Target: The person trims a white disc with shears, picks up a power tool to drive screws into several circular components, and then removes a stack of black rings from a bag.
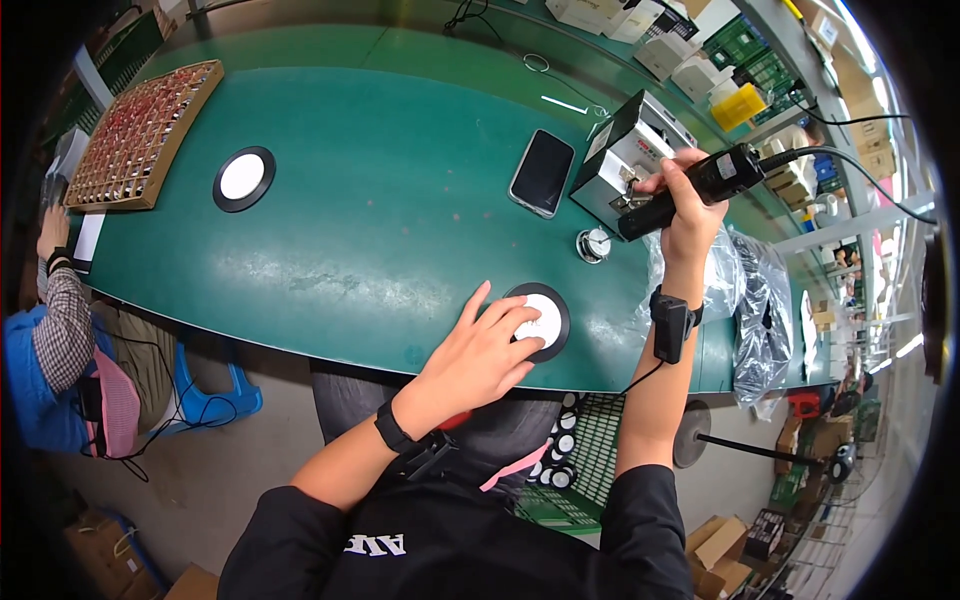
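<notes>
My left hand (478, 350) lies with its fingers spread, the fingertips on a round white disc with a wide black rim (560, 325) near the table's front edge. Closed around a black corded electric screwdriver (715, 178) is my right hand (690, 215), raised at the right. The tool slants down to the left. Its front end is close to a small round metal piece (593, 245) on the table; I cannot tell whether they touch. Just behind stands a silver and black box-shaped machine (625, 160). A second black-rimmed white disc (243, 180) lies farther left.
A phone (542, 173) lies beside the machine on the green table (350, 200). Clear plastic bags (760, 310) cover the right end. A divided carton tray (145, 135) is at the far left, near another person's arm (62, 330). Below the table, a green crate (590, 460) holds several discs.
</notes>
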`<state>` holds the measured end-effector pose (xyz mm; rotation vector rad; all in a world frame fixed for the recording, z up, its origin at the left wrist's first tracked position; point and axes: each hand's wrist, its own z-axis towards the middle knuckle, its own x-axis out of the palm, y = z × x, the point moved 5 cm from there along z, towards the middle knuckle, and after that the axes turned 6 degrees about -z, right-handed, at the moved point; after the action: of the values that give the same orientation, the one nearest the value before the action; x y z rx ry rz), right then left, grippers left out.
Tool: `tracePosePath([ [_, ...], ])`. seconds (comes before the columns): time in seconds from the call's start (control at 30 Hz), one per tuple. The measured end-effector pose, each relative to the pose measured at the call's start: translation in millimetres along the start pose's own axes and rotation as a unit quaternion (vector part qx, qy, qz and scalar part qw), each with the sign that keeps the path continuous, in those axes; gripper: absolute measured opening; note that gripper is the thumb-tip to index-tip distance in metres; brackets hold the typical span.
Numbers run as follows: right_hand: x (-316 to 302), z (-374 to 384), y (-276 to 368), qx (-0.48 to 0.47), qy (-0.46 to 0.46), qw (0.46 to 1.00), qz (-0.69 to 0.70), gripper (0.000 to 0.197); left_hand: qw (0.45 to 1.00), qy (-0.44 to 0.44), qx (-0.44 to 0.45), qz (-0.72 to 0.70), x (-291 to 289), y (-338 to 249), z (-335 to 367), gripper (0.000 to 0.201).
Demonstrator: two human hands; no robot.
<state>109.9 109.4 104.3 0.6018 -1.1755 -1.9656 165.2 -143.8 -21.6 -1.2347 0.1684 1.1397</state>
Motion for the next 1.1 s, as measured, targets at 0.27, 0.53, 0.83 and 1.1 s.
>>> tracePosePath([
  [0.27, -10.4, -1.0, -10.8, -0.004, 0.073, 0.997, 0.031, 0.017, 1.000, 0.000, 0.001, -0.003, -0.1, -1.0, -0.6, 0.027],
  [0.53, -2.7, -7.6, 0.9, -0.006, 0.031, 0.999, 0.016, 0.016, 1.000, -0.005, 0.001, -0.003, -1.0, -0.6, 0.1, 0.027],
  [0.83, -15.8, -11.4, -7.5, 0.003, 0.090, 0.994, 0.053, 0.017, 1.000, -0.012, 0.006, -0.002, -0.7, -1.1, -1.9, 0.028],
  [1.1, -3.9, 5.5, 9.4, -0.002, 0.075, 0.997, 0.014, 0.014, 1.000, -0.008, 0.003, -0.003, 0.9, -0.8, -2.1, 0.028],
])
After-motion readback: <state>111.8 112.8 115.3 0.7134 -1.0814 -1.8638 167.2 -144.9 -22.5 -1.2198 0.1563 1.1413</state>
